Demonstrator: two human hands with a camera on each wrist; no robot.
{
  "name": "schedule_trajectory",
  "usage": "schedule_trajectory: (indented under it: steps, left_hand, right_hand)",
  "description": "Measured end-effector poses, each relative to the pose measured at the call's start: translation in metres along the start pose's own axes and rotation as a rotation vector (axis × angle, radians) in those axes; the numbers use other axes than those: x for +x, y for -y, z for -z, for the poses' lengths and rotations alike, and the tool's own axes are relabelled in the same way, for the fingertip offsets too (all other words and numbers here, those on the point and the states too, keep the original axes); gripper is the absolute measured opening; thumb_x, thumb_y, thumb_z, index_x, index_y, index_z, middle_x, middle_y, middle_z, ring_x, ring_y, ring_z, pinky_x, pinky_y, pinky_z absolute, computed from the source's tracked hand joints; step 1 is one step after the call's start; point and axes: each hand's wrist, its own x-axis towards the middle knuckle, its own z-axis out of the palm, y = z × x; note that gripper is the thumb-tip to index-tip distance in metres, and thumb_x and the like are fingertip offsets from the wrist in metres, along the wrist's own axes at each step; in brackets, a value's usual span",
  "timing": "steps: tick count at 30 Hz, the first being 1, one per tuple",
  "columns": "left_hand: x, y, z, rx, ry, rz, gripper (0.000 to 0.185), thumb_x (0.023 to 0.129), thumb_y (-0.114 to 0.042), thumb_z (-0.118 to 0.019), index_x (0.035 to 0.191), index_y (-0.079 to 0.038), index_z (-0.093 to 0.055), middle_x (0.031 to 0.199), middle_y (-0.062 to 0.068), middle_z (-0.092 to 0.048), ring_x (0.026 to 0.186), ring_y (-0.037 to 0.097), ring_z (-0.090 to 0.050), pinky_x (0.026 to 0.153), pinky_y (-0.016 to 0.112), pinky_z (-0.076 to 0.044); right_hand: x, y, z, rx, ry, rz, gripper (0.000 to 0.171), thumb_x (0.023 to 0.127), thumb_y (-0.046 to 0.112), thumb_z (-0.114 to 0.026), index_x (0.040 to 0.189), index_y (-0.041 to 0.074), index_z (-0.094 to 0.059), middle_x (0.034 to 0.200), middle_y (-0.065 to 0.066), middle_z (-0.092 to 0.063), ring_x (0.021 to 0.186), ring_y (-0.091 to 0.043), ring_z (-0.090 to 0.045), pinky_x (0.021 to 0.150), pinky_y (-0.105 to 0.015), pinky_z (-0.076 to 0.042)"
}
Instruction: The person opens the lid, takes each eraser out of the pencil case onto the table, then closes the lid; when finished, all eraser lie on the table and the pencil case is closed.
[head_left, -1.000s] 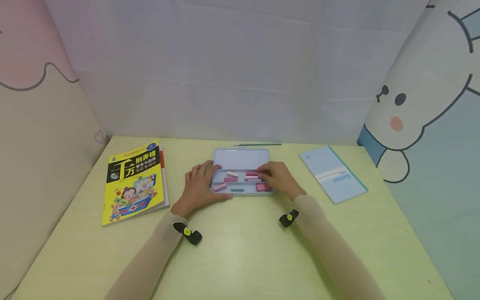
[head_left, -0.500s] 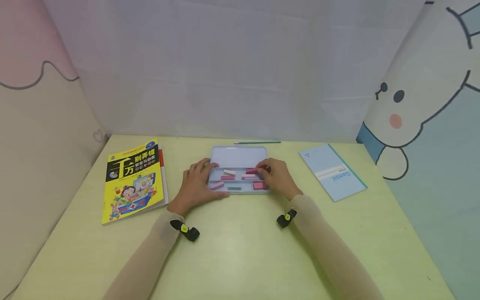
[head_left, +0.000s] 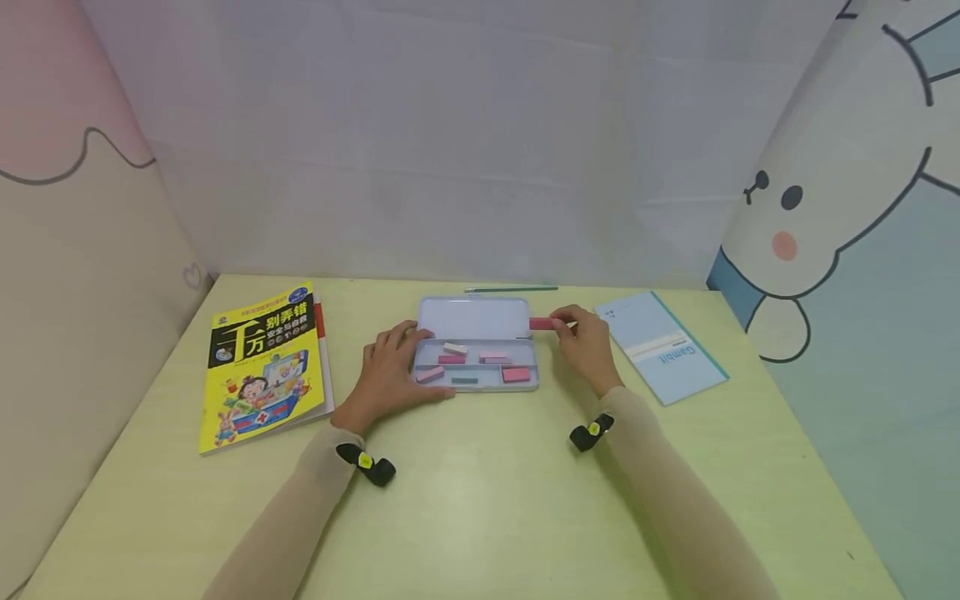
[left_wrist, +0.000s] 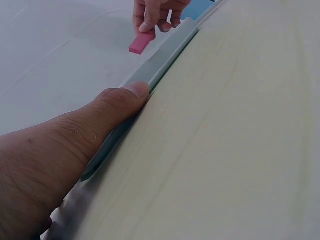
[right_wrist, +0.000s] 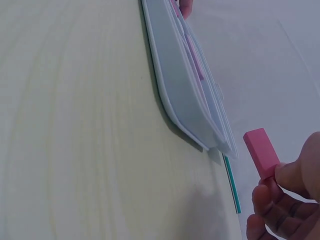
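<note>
A pale blue pencil case (head_left: 480,360) lies with its lid (head_left: 474,318) folded back, a divider running through its base. My left hand (head_left: 390,371) grips the left end, the thumb (left_wrist: 135,90) along the front edge and the fingers toward the back. Just past the right end, my right hand (head_left: 587,343) pinches a pink eraser (right_wrist: 261,152) between thumb and fingers, raised above the table. Inside the case are several small blocks: a white one (head_left: 455,349), a pink one (head_left: 515,375) in the right front compartment, and a thin teal one (head_left: 464,381).
A yellow-covered book (head_left: 262,367) lies on top of another at the left. On the right is a light blue notebook (head_left: 663,347), set at an angle. A green pencil (head_left: 512,289) lies behind the case, near a white cloth backdrop (head_left: 435,167).
My right hand has lifted the pink eraser out of the case's right back part and moved it right. My left hand stays on the left end.
</note>
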Motion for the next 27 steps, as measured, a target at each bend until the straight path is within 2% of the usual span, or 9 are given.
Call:
schedule_trajectory:
  steps: [5,10,15,18,27]
  left_hand:
    - [0.000,0.000,0.000,-0.003,-0.005,-0.003,0.106,0.072,-0.076,-0.086,0.156,-0.024,-0.049,0.173,0.012,-0.032,0.155,0.040,-0.030,0.120,0.065,-0.028]
    - [0.000,0.000,-0.001,0.003,0.001,-0.002,0.106,0.071,-0.076,-0.085,0.156,-0.025,-0.048,0.173,0.011,-0.033,0.155,0.040,-0.031,0.119,0.065,-0.029]
    - [0.001,0.004,-0.004,0.021,-0.001,0.000,0.106,0.071,-0.078,-0.084,0.157,-0.026,-0.047,0.173,0.010,-0.032,0.156,0.039,-0.031,0.119,0.065,-0.029]
    - [0.001,0.005,-0.004,0.015,-0.003,-0.002,0.106,0.072,-0.078,-0.084,0.157,-0.026,-0.048,0.173,0.009,-0.032,0.156,0.038,-0.031,0.119,0.065,-0.029]
    - [0.000,0.001,-0.003,0.007,-0.010,-0.009,0.105,0.072,-0.078,-0.084,0.156,-0.025,-0.049,0.173,0.011,-0.033,0.154,0.039,-0.031,0.118,0.065,-0.030]
  right_hand:
    - [0.008,-0.011,0.005,-0.015,0.009,-0.055,0.022,0.109,0.017,-0.062,0.118,0.002,-0.075,0.114,-0.021,-0.077,0.093,-0.032,-0.066,0.081,-0.035,-0.047]
    - [0.012,-0.016,0.007,-0.044,0.102,-0.114,0.026,0.107,0.018,-0.061,0.119,0.000,-0.076,0.115,-0.023,-0.076,0.096,-0.033,-0.062,0.088,-0.042,-0.047]
    - [0.015,-0.016,0.006,-0.064,0.183,-0.155,0.032,0.108,0.022,-0.059,0.125,0.000,-0.075,0.123,-0.023,-0.076,0.114,-0.038,-0.067,0.104,-0.054,-0.052]
    - [0.017,-0.016,0.004,-0.099,0.181,-0.152,0.032,0.108,0.022,-0.060,0.125,0.001,-0.076,0.126,-0.022,-0.077,0.124,-0.041,-0.068,0.110,-0.057,-0.051]
    - [0.015,-0.019,-0.002,-0.151,0.133,-0.139,0.030,0.107,0.025,-0.061,0.124,0.006,-0.077,0.122,-0.019,-0.078,0.113,-0.039,-0.071,0.099,-0.058,-0.054]
